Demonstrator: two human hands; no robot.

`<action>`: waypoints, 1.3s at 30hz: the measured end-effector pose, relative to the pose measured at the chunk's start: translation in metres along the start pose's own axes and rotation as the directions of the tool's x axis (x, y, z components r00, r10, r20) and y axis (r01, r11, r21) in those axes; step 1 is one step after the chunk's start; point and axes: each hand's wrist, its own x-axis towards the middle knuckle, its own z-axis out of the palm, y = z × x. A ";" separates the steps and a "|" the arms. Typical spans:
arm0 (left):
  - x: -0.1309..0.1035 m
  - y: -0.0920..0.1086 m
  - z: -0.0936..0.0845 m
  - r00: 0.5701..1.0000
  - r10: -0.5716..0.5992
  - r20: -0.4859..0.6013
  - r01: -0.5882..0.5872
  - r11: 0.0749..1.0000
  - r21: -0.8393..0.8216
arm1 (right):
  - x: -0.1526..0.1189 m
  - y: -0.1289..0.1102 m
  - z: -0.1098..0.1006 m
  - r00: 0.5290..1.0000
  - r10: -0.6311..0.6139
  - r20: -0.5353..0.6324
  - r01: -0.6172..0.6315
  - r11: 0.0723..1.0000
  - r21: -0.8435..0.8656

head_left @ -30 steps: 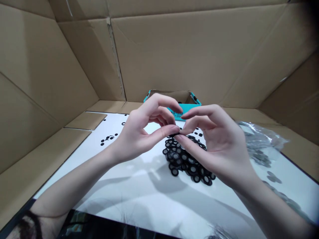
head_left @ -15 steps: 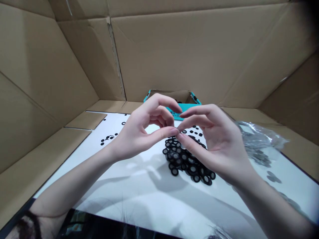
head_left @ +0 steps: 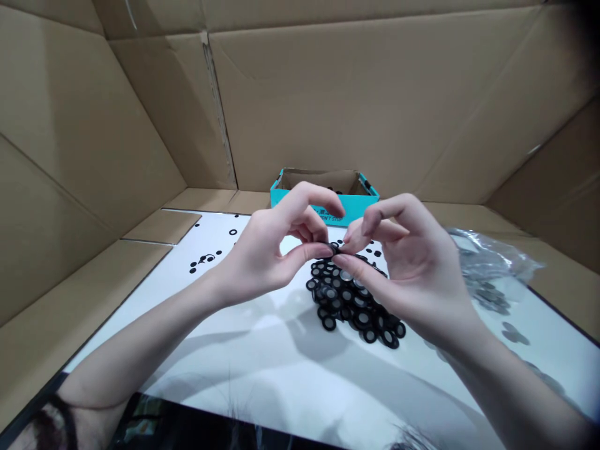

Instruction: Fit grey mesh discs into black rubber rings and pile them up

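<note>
Above a heap of black rings with pale grey centres point(head_left: 363, 319), my two hands meet fingertip to fingertip. My left hand point(head_left: 293, 240) pinches a small black ring point(head_left: 334, 248) between thumb and forefinger, its other fingers curled. The thumb and a finger of my right hand point(head_left: 403, 250) close on the ring's right side, while its remaining fingers bend loosely above. Fingertips cover most of the ring, so its centre cannot be made out.
A turquoise box point(head_left: 300, 199) with dark pieces inside stands behind my hands. To the right lie a clear plastic bag point(head_left: 497, 259) and grey discs point(head_left: 515, 334). Small black pieces point(head_left: 206, 258) are scattered on the white tabletop point(head_left: 225, 362) at left. Cardboard walls point(head_left: 351, 100) surround the table.
My fingertips have drawn slightly apart, and the black ring between them now shows. My right hand's upper fingers have curled back, away from the left hand's.
</note>
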 end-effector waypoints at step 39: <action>-0.002 0.002 -0.005 0.987 0.076 0.141 -0.116 0.944 0.307 | 0.000 -0.002 0.001 1.000 0.012 -0.023 -0.016 0.987 -0.158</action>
